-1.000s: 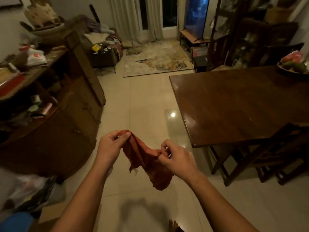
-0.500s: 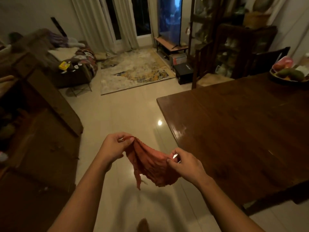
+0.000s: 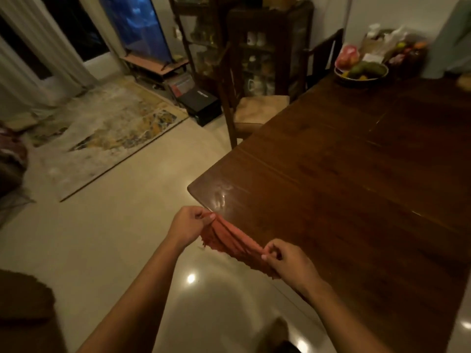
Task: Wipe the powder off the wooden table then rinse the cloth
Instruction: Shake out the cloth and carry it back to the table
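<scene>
A reddish-orange cloth (image 3: 230,242) is stretched between both hands, just over the near left edge of the dark wooden table (image 3: 344,187). My left hand (image 3: 190,225) pinches the cloth's upper left end. My right hand (image 3: 288,263) grips its lower right end over the table edge. The tabletop shines near its corner; I cannot make out any powder in this dim light.
A fruit bowl (image 3: 360,71) and bags stand at the table's far end. A wooden chair (image 3: 251,108) is pushed in at the far side, with a glass cabinet (image 3: 267,47) behind it. A patterned rug (image 3: 102,131) lies on the pale tiled floor to the left.
The view has swung right and closer to the table. The cloth, hanging loose between the hands before, is now pulled out longer and sits at the table's edge.
</scene>
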